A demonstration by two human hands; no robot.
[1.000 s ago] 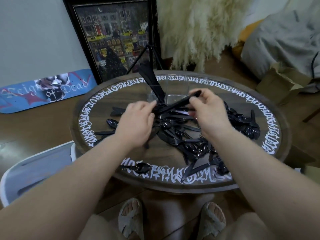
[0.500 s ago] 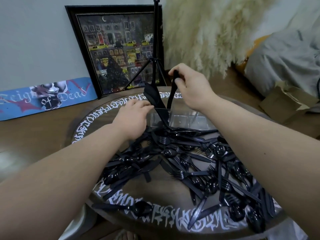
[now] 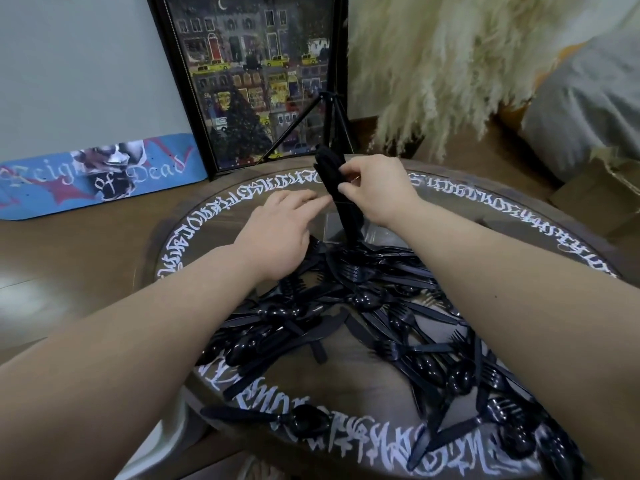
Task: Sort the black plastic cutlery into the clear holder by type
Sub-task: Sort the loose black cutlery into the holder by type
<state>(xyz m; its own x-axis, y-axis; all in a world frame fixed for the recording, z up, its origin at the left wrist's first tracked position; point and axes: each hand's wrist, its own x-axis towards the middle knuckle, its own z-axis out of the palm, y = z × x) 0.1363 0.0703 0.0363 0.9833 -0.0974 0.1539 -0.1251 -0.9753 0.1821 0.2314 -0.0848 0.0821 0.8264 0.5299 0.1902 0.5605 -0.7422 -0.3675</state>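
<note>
Black plastic cutlery [image 3: 363, 306] lies heaped on our round table [image 3: 519, 216]. Our right hand [image 3: 377, 192] pinches a bunch of upright pieces [image 3: 332, 174] standing in the clear holder [image 3: 334, 230] at the far side; our left hand [image 3: 280, 233] hovers just left, fingers relaxed.

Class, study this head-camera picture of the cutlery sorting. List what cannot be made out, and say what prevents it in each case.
Head view, the only one:
1. Clear holder: how many compartments, and which one the upright bundle stands in; transparency, the right hand and the pile hide this.
2. Bundle's type: too dark and packed to tell.
3. Pile: piece count; overlapping black pieces merge.
4. Table: near edge is cut off by the frame and arms.
</note>
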